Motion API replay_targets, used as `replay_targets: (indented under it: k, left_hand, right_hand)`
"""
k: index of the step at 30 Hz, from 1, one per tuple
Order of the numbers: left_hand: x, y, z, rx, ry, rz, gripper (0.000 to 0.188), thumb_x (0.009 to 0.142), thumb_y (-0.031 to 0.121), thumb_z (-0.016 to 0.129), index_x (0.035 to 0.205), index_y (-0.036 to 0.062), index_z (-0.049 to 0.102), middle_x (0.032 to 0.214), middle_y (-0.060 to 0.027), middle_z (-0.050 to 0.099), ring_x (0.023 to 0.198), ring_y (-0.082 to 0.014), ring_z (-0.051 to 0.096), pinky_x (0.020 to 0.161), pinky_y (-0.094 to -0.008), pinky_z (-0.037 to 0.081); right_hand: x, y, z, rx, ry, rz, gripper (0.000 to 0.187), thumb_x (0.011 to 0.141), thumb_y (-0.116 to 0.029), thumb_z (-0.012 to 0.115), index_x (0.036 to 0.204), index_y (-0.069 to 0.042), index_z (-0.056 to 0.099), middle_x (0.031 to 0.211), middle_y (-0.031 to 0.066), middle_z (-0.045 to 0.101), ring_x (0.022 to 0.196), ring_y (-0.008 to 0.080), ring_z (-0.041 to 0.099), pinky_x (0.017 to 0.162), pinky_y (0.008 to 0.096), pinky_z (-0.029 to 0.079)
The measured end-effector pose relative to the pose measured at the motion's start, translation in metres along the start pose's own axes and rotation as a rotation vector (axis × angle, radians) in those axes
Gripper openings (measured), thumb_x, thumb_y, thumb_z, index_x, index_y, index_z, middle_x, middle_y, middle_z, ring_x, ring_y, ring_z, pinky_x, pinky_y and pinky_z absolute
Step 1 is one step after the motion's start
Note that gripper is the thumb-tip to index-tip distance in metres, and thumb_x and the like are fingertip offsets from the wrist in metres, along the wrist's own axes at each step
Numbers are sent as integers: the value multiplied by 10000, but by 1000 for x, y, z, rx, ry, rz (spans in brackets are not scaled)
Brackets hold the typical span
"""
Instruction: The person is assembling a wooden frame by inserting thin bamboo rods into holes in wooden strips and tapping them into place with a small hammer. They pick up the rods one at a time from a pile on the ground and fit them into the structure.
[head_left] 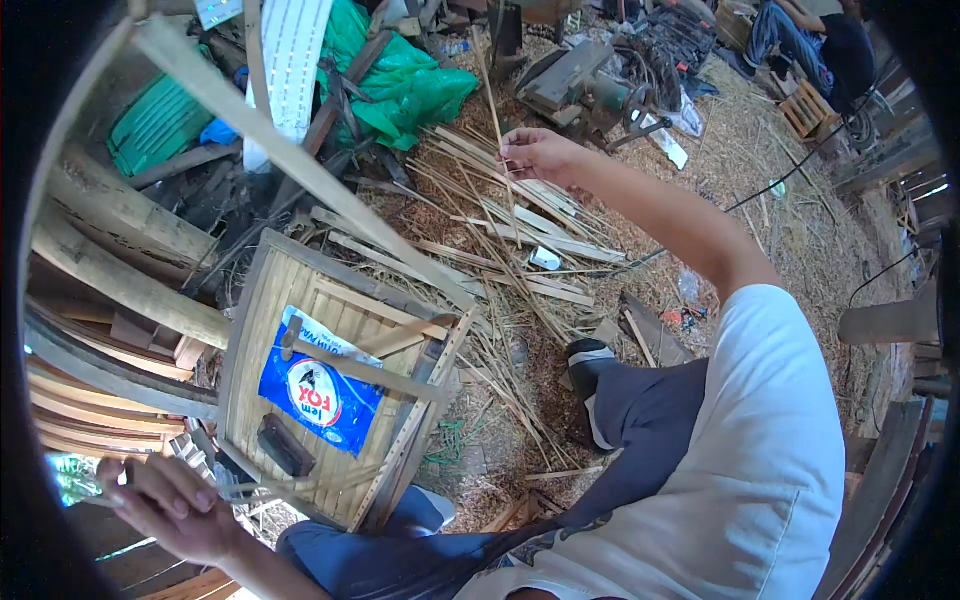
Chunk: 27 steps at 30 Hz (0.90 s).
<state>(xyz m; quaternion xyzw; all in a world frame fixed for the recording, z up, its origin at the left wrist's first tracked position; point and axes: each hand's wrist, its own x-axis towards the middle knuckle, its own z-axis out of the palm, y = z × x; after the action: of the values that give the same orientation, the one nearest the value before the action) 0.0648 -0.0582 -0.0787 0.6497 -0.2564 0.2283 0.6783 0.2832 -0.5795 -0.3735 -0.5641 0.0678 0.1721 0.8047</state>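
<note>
My right hand (537, 157) is reached out ahead, its fingers pinching a thin wooden strip (490, 85) that stands nearly upright over a pile of loose strips (530, 215). At the lower left, my left hand (172, 508) is closed around thin wooden strips (300, 487) that stick out past its fingers. Between my hands is a slatted wooden panel (265, 300) in a frame. On it lie a blue and white plastic packet (350, 420), a hammer (365, 372) with a wooden handle, and a dark block (285, 446).
A long pale wooden bar (300, 150) slants across the upper left. Green plastic sheeting (410, 90) and scrap wood lie behind it. A motor-like machine (600, 95) sits on the shavings-covered floor. A cable (740, 200) crosses the right side. Another person (800, 50) is seated far right.
</note>
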Motion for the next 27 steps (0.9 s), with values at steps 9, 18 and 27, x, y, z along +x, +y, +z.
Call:
replay_targets:
  k: [9, 18, 27]
  left_hand:
    - [4, 25, 9, 149, 162, -240, 344, 1111, 299, 414, 1211, 10, 574, 768, -43, 559, 622, -144, 572, 565, -277, 481]
    - [11, 28, -19, 114, 9, -110, 254, 1071, 241, 573, 1212, 55, 672, 793, 27, 534, 644, -54, 529, 586, -233, 469]
    - [9, 34, -27, 126, -62, -90, 293, 1061, 280, 594, 1218, 59, 702, 799, 35, 543, 647, -48, 539, 574, -222, 470]
  right_hand:
    - [-192, -123, 129, -252, 83, -335, 170, 975, -54, 679, 1103, -61, 567, 1034, 109, 692, 902, 201, 716, 786, 323, 613]
    - [-327, -156, 299, -656, 50, -664, 263, 1021, -9, 572, 1277, -47, 527, 1065, 102, 687, 988, 203, 720, 834, 313, 610]
    - [-302, -44, 389, -289, -158, -658, 199, 1001, 43, 553, 1175, -13, 474, 1058, 134, 677, 990, 225, 717, 893, 338, 608]
